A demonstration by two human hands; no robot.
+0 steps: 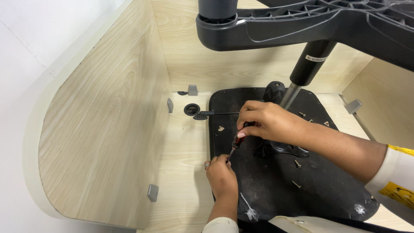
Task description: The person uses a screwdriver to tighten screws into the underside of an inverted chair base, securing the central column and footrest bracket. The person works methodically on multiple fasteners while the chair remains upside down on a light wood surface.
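An office chair is lying upside down on the light wooden worktop (181, 203), so the black underside of the seat (276, 190) is facing up and the fittings are within reach. The grey star base (310, 21) is hanging overhead on the gas lift column (308, 64), which is rising at a slant from the black metal mounting plate (280, 149) near the middle of the seat.

The right hand (269, 123) is clenching the red-and-black handle of a screwdriver (237, 142), holding it tilted so the shaft is pointing down toward the seat's left edge. The left hand (221, 174) is resting on that edge with its fingertips pinched around the screwdriver's tip, seemingly steadying the blade or a screw there; what exactly it is pinching is too small to tell.

Loose screws (296, 184) are lying scattered on the seat just beside the plate, close at hand. A black adjustment lever (209, 114) is sticking out past the seat's left side. Wooden side panels (108, 129) with small grey brackets (152, 192) are walling in the worktop.
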